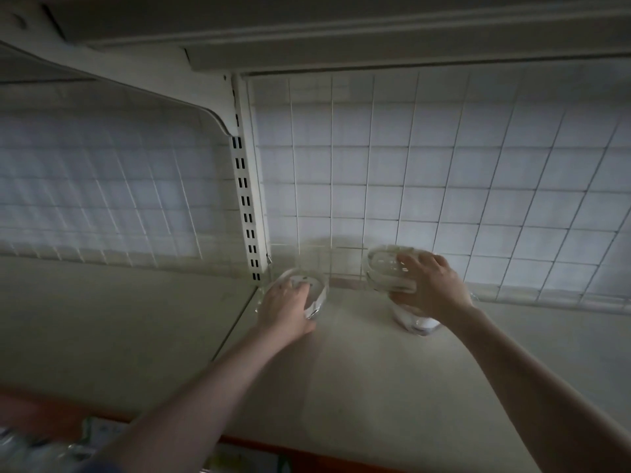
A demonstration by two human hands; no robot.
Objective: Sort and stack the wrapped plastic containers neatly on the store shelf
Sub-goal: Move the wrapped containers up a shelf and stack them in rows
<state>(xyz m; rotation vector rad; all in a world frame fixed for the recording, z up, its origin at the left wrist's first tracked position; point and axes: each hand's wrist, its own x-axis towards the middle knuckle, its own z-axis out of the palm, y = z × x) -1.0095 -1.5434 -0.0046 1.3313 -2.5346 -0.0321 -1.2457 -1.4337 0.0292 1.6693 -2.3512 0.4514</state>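
Two wrapped containers are being placed at the back of the shelf [341, 370], which spreads bare below and in front of both grips. Behind them stands the wire grid back panel [444, 165]. The right hand [433, 288] is clamped over the right container [386, 268], stacked on another. The left hand [286, 308] is clamped on the left container [307, 285], beside the slotted upright [246, 206]. Placing appears underway; next, squaring each against the grid.
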